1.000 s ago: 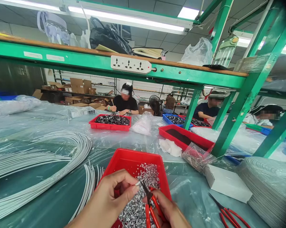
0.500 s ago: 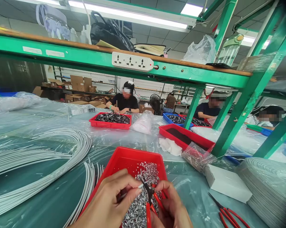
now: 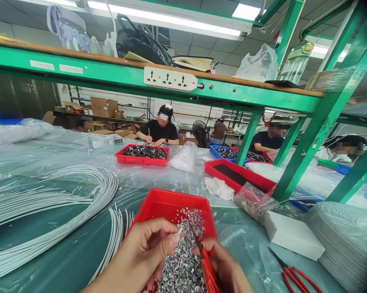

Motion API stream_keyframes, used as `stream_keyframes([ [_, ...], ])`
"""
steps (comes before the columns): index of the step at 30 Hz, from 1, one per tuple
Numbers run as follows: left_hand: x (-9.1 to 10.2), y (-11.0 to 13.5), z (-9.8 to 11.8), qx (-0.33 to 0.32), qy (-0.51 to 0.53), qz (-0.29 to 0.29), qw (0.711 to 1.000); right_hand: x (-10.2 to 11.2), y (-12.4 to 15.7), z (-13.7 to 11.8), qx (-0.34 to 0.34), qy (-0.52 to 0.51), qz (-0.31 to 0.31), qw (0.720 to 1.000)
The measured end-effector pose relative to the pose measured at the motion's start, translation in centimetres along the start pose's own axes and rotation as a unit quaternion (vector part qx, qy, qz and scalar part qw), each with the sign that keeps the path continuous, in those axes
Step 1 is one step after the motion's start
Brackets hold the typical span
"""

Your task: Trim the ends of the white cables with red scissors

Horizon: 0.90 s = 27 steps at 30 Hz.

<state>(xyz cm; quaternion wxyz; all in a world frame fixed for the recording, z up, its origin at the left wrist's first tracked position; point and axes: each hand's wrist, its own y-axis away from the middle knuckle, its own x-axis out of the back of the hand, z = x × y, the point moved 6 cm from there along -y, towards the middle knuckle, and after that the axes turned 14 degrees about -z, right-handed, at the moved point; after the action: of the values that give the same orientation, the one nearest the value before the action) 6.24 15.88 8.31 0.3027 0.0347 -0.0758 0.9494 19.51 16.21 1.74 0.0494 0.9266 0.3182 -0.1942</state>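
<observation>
Between the thumb and forefinger of my left hand is the end of a white cable, with a small darker tip sticking out. My right hand grips red-handled pliers, their dark jaws just right of the cable tip and apart from it. Both hands are over a red tray that holds a heap of small shiny metal pieces. The rest of the held cable is hidden behind my left hand.
Bundles of white cable curve across the left side. A second pair of red-handled pliers, a white box and a cable coil lie to the right. A green shelf frame stands close. Co-workers sit beyond.
The plier jaws have come off the cable end and moved down and right. My left hand has raised the cable tip slightly, and the tip now shows.
</observation>
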Motion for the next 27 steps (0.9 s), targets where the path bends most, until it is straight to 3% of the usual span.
stream_keyframes([
  [2,0.1,-0.1,-0.1,-0.013,0.018,0.0,1.0,0.9,-0.2,0.5,-0.043,0.011,0.004,0.999],
  [7,0.4,-0.2,0.3,-0.036,-0.01,0.009,0.999,1.6,-0.1,0.3,-0.063,0.049,0.019,0.997],
  [13,0.5,0.0,0.6,-0.037,-0.017,0.019,0.999,1.7,0.1,0.0,-0.006,0.073,0.042,0.996],
  [17,0.5,-0.2,0.3,-0.061,-0.003,0.012,0.998,1.8,0.1,0.6,-0.026,0.034,0.076,0.996],
  [24,0.3,-0.1,0.3,-0.06,-0.042,0.008,0.997,0.5,0.7,-0.2,-0.054,0.093,0.049,0.993],
  [27,0.2,0.1,0.7,-0.045,-0.069,0.011,0.997,0.2,0.9,-0.6,-0.017,0.125,0.033,0.992],
])
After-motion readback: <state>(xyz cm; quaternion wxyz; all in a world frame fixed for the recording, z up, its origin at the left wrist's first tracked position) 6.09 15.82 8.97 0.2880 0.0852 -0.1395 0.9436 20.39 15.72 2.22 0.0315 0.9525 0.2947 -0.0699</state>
